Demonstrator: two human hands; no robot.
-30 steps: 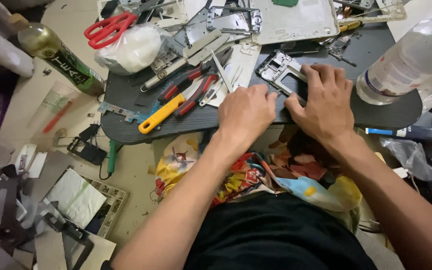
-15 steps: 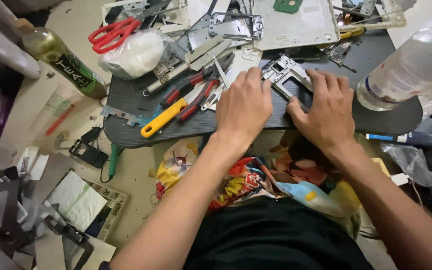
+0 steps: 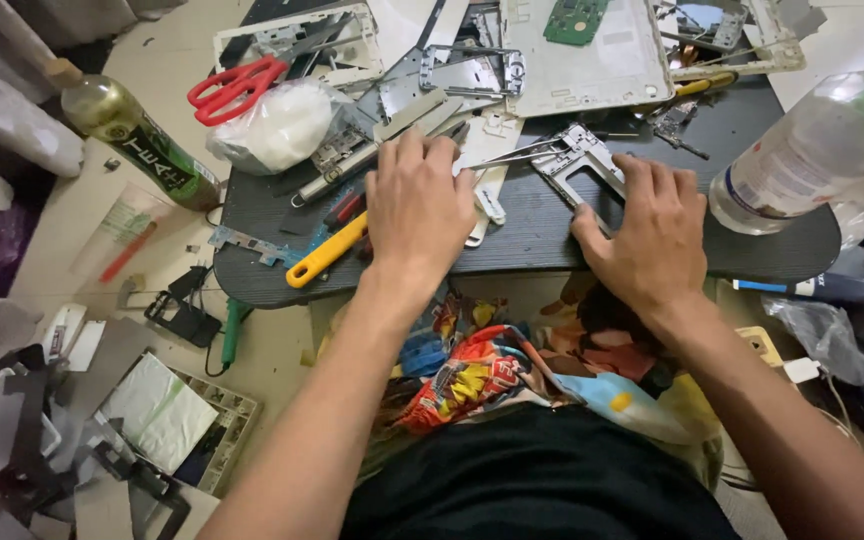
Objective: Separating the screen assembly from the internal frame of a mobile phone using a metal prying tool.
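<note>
My left hand (image 3: pixel 417 205) lies palm down on the dark board (image 3: pixel 752 255), fingers spread over a pile of tools. Its fingertips reach a grey metal strip (image 3: pixel 407 118), and a yellow-handled tool (image 3: pixel 324 252) and red-handled pliers (image 3: pixel 344 208) stick out from under it. My right hand (image 3: pixel 647 230) rests to the right, thumb and index finger around a small silver metal bracket (image 3: pixel 580 155). Thin tweezers (image 3: pixel 512 155) lie between the two hands, pointing at the bracket.
Red scissors (image 3: pixel 232 85) and a white plastic bag (image 3: pixel 277 125) sit at the board's far left. A white device shell with a green circuit board (image 3: pixel 577 15) lies behind. A clear bottle (image 3: pixel 802 150) stands right, a dark green bottle (image 3: pixel 137 135) left. Scrap parts litter the floor.
My left hand has moved away from the right one, forward and left onto the tool pile. My right hand has stayed at the metal bracket.
</note>
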